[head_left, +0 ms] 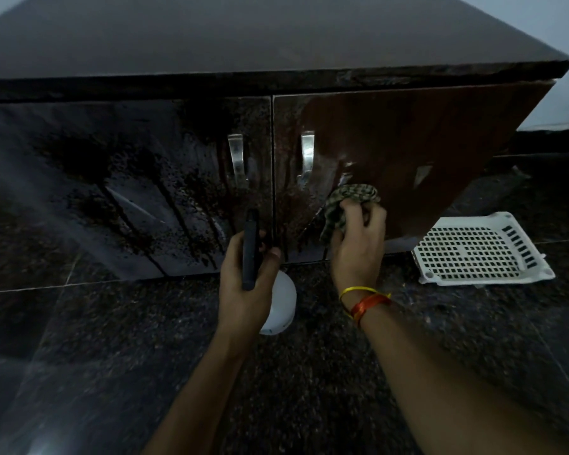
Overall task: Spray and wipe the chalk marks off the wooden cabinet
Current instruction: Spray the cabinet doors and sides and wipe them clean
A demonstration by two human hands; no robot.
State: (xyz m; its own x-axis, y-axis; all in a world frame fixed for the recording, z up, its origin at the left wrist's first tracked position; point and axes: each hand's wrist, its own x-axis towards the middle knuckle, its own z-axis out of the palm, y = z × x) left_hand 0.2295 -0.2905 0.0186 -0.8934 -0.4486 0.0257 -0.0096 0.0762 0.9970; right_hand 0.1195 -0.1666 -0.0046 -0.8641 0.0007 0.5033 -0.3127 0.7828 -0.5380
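Two bare forearms reach in from 6 o'clock over a dark speckled stone floor (119,372). On the right wrist sit a yellow thread and a red thread (368,302). Right hand (358,238) is closed around a bunched green checked cloth (345,205), pressing it flat against the front of the right-hand door of the wooden cabinet (408,133), low on the panel and just to the 4 o'clock side of that door's metal handle (306,159). Left hand (247,277) is wrapped around a spray bottle: its dark head and nozzle (251,247) stick up out of the fist toward 12 o'clock, pointing at the seam between the two doors, while its white rounded body (281,303) shows below the palm, toward 5 o'clock of the hand.

Both doors are glossy and dark brown. Left door (112,178) is covered in dark wet speckles with streaks running down toward the floor, and its own metal handle (237,159) stands close beside the seam. Wet speckling also covers the strip of the right door nearest the seam, around its handle; beyond the cloth, toward 3 o'clock, that door looks smooth and brown. A few pale marks show on the right door just above the cloth and further toward 3 o'clock; whether they are chalk or reflections I cannot tell.

At 3 o'clock, on the floor beside the cabinet's corner, lies a white perforated plastic tray (480,254).
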